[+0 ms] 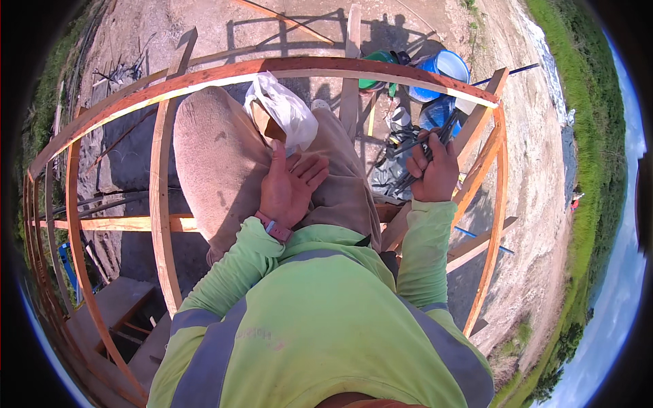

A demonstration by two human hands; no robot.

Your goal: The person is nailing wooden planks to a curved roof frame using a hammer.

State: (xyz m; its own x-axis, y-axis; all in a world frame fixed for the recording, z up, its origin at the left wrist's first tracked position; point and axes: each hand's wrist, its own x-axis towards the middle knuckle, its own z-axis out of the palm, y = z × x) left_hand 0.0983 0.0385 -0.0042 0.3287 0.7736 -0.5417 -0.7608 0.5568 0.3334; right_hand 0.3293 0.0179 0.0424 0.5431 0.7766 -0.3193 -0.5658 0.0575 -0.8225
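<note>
We are clenching a tool with dark handles, probably stiff and heavy, in our right hand; our left hand is resting open beside the soft white plastic bag.

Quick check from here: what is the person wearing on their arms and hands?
Both arms are in long lime-green sleeves, left sleeve, right sleeve, part of a high-visibility shirt with grey reflective bands across the body. The left hand and right hand are bare, no gloves. A pink wristband sits at the left wrist.
</note>
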